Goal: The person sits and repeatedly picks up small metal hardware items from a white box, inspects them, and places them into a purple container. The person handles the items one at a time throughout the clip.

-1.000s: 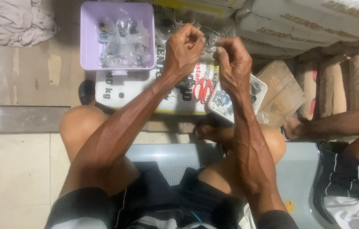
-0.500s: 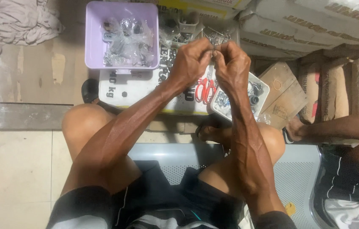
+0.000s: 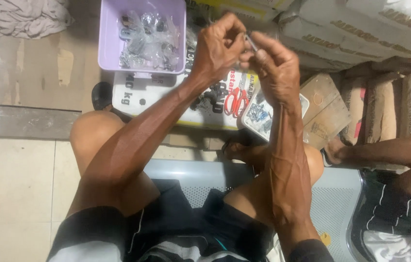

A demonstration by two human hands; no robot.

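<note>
Two hands pinch one small metal part.
Left hand (image 3: 217, 48) and right hand (image 3: 276, 68), fingers closed, grip the metal part (image 3: 251, 42) beside a lilac tray (image 3: 106, 48).

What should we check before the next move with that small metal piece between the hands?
1. Small thin metal piece pinched between both hands: ok.
2. Left hand fingers closed on it: ok.
3. Right hand fingers on it too: ok.
4. Lilac plastic tub of clear-wrapped parts upright on the printed sack: ok.
5. Small white tray of blue and metal bits, part hidden by the right forearm: cannot tell.
6. Other person's arm apart from the hands: ok.
</note>
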